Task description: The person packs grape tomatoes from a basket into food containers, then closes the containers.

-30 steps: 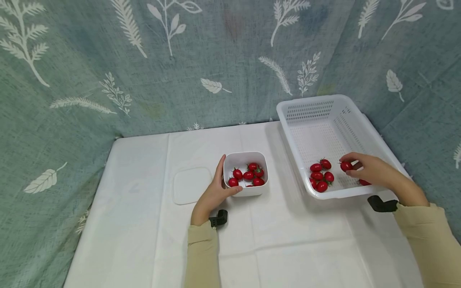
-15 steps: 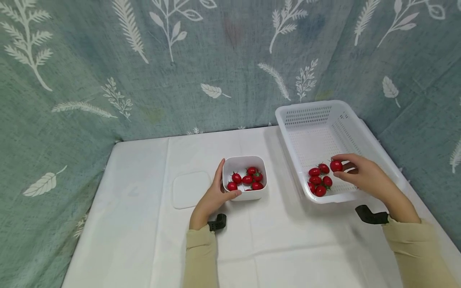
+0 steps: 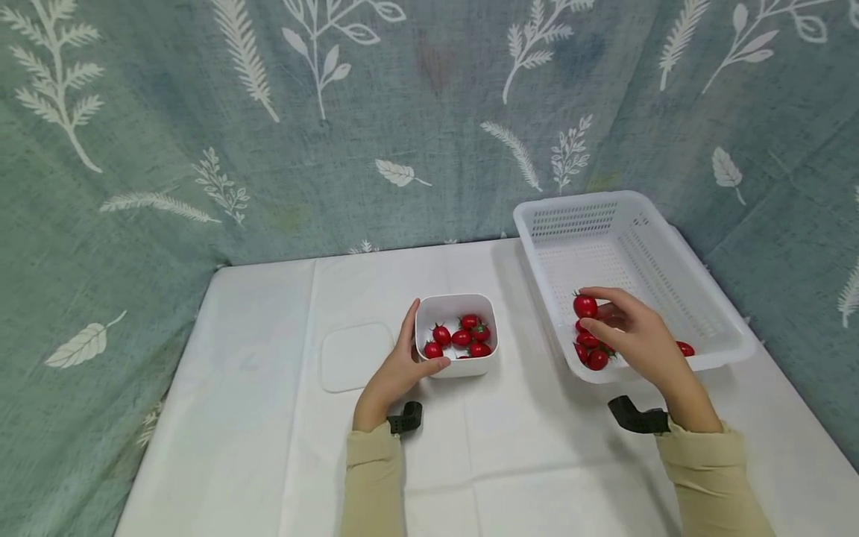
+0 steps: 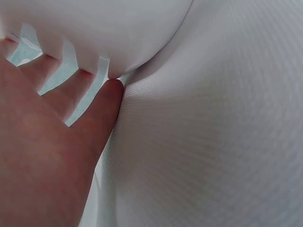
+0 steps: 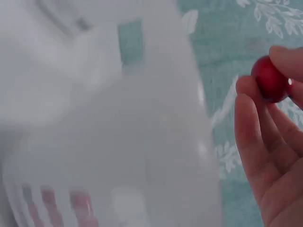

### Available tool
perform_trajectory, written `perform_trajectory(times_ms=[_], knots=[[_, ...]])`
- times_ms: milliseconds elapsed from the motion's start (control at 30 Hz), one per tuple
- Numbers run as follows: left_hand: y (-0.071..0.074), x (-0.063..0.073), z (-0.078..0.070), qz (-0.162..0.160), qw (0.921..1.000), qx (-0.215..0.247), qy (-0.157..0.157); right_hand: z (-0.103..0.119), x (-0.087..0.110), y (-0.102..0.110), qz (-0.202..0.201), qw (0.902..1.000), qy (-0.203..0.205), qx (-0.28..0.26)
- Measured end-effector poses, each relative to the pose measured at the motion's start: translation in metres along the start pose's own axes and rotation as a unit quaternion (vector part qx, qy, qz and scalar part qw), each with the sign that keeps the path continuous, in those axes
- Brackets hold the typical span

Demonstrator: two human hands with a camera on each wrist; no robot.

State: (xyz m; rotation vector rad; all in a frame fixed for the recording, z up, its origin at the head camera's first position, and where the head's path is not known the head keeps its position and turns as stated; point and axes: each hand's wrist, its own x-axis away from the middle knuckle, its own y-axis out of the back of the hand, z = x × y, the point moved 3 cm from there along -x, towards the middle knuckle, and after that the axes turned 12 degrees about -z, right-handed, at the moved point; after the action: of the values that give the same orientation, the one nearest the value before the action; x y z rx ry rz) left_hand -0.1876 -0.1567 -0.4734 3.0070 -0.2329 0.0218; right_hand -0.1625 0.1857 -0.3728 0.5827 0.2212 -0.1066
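Note:
My left hand (image 3: 397, 367) holds a small white square container (image 3: 463, 367) by its left side, thumb at the near rim and fingers along the wall. Several cherry tomatoes (image 3: 461, 338) with green stems lie inside it. In the left wrist view the fingers (image 4: 102, 106) touch the container's wall (image 4: 109, 28). My right hand (image 3: 637, 332) pinches one cherry tomato (image 3: 584, 306) between thumb and fingertips, above the left part of a large white basket (image 3: 721, 356). The right wrist view shows that red tomato (image 5: 269, 79) at the fingertips. More tomatoes (image 3: 596, 359) lie below the hand, partly hidden.
A flat, pale square lid (image 3: 356, 356) lies on the white cloth just left of the container. One more tomato (image 3: 684, 348) rests near the basket's front right. A green leaf-patterned curtain (image 3: 403, 127) stands behind and beside the table (image 3: 221, 418).
My right hand has moved left across the basket with the pinched tomato, uncovering the tomato at the front right. The left hand stays on the container. The head view has shifted slightly.

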Motion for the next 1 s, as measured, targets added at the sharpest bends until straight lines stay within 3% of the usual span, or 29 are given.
perform_trajectory(times_ms=[133,300,500,667,800,1000], knots=[[-0.001,0.0,0.001,-0.002,1.0,-0.001,-0.003,0.005,0.0,-0.016,-0.01,0.9993,-0.006,-0.035],[-0.001,0.001,0.003,0.001,1.0,-0.01,0.0,0.017,0.0,-0.035,-0.021,0.9971,0.021,-0.07],[0.0,-0.002,0.003,0.002,0.9999,-0.012,-0.001,0.05,0.001,-0.052,-0.038,0.99,0.035,-0.131],[0.002,-0.004,0.002,0.0,0.9999,-0.014,-0.001,0.071,0.003,-0.065,-0.046,0.9898,0.035,-0.13],[0.002,-0.004,0.001,-0.001,0.9999,-0.017,-0.003,0.076,0.001,-0.077,-0.051,0.9891,0.042,-0.132],[0.0,-0.004,0.001,-0.004,0.9999,-0.015,-0.005,0.077,0.001,-0.097,-0.047,0.9824,0.03,-0.178]])
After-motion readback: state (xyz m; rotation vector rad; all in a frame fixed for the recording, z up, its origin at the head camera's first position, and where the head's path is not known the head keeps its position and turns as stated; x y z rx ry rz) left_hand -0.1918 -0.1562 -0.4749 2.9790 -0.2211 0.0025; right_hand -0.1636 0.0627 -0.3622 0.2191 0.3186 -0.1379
